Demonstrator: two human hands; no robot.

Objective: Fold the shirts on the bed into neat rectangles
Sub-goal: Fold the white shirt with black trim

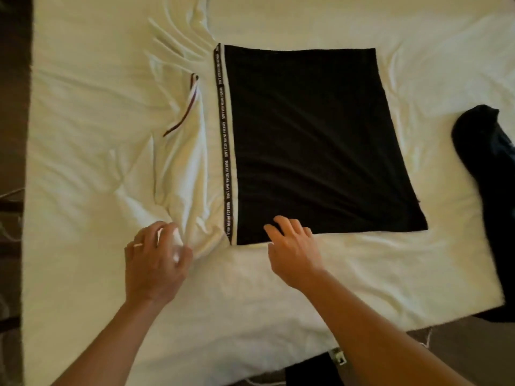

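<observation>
Three garments are counted on the bed (362,274), which is covered by a rumpled white sheet. One black shirt (315,140) is laid flat near the middle of the bed, folded into a rough rectangle with its far edge narrower than its near edge in this view. One lettered black trim band (224,140) is seen along its left edge, bordered by a thin white strip. One white shirt (189,168) is found just beside the black shirt on the left, bunched and creased, hard to separate from the sheet; one striped dark-and-white trim piece (185,107) is visible on it. One dark garment (485,168) is noted at the right edge of the bed, well apart from the black shirt, crumpled and partly cut off by the frame.

Two hands are recorded, held apart. The left hand (156,263) is curled around a gathered near corner of the white shirt, with white fabric seen between the fingers. The right hand (292,243) is placed at the near edge of the black shirt, fingers spread and relaxed, the fingertips resting on the dark cloth; nothing is clasped by it.

No containers are observed
</observation>
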